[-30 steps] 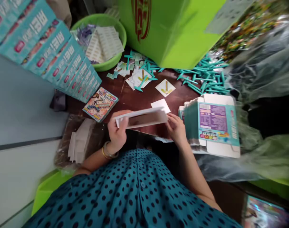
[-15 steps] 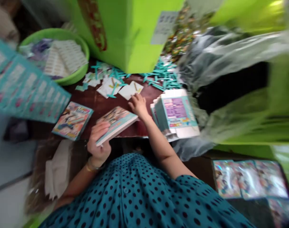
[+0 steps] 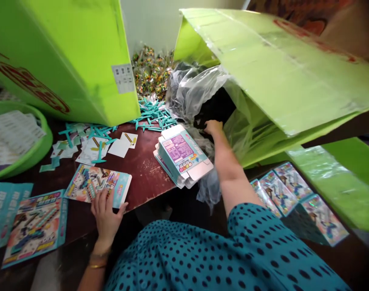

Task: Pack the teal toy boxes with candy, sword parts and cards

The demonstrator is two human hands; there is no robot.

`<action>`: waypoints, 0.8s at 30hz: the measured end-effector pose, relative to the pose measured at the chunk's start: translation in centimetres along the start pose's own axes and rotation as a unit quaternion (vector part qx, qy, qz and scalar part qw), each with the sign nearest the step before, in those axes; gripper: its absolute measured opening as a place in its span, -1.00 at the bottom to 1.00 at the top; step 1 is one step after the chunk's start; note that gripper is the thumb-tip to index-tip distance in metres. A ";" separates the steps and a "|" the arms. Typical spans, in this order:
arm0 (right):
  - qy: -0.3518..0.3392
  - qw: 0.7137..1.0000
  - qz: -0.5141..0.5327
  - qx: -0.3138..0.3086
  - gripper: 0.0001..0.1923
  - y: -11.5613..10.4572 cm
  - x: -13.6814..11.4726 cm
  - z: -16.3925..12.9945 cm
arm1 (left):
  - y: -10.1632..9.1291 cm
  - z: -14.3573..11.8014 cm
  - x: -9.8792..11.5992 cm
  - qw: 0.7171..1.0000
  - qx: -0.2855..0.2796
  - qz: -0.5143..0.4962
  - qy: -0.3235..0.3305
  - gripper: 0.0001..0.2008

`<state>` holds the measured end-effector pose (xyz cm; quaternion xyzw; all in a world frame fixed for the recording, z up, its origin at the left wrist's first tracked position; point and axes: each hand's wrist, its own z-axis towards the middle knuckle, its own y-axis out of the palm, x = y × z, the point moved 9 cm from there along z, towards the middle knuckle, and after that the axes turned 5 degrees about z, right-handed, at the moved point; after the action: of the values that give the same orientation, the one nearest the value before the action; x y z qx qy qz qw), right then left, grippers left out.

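Note:
My left hand (image 3: pixel 106 213) lies flat on the near edge of a colourful printed box (image 3: pixel 96 187) resting on the dark red table (image 3: pixel 145 173). My right hand (image 3: pixel 214 127) reaches far right into the dark mouth of a clear plastic bag (image 3: pixel 193 91) inside a tipped green carton (image 3: pixel 275 76); its fingers are partly hidden, so what they hold cannot be seen. A stack of flat teal cartons (image 3: pixel 183 155) lies just left of my right forearm.
A second printed box (image 3: pixel 35 226) sits at the near left. Teal plastic pieces (image 3: pixel 154 117) and small white cards (image 3: pixel 120 145) litter the back of the table. A green basin (image 3: pixel 17 137) stands at left, a big green carton (image 3: pixel 66 52) behind. More printed boxes (image 3: pixel 293 194) lie low right.
The view has swung right. My left hand has set the printed box down flat on the table. My right hand has moved from the white cards into the plastic bag at right.

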<state>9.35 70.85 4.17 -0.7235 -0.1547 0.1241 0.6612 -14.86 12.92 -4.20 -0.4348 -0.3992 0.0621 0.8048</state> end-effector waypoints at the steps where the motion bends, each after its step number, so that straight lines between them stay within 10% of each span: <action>1: 0.012 1.000 0.007 0.009 -0.63 -0.6 0.5 0.0 | -0.3 0.4 0.6 0.999 0.013 -0.027 -0.011 -0.46; 5: -0.010 0.990 0.079 0.119 -0.60 -4.6 -1.3 -4.7 | 2.0 2.5 3.5 0.948 -0.032 -0.284 -0.140 -0.63; 8: -0.158 0.963 0.125 0.177 -0.62 -5.0 -9.4 -13.3 | 7.5 4.6 8.1 0.801 -0.172 -0.518 -0.245 -0.48; 11: -0.393 0.903 0.157 0.082 -0.73 -1.9 -20.0 -22.6 | 10.7 7.7 10.8 0.656 -0.204 -0.657 -0.311 -0.41; 13: -0.487 0.852 0.193 -0.008 -0.78 -0.3 -24.7 -25.1 | 11.1 9.8 9.2 0.630 -0.142 -0.680 -0.347 -0.57; 16: -0.503 0.828 0.223 -0.110 -0.72 0.3 -28.7 -20.4 | 10.0 11.7 5.5 0.655 -0.053 -0.663 -0.359 -0.65; 20: -0.342 0.929 0.117 -0.081 -0.68 0.3 -30.9 -7.6 | 8.8 11.4 3.1 0.653 -0.026 -0.649 -0.389 -0.72; 24: -0.313 0.942 0.097 -0.070 -0.64 0.6 -32.4 -4.7 | 7.4 9.6 1.6 0.633 -0.009 -0.638 -0.438 -0.77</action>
<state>-18.71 53.94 3.25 -0.7043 -0.2914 0.3967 0.5115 -18.63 24.40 -5.90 -0.0009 -0.8832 -0.2873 0.3707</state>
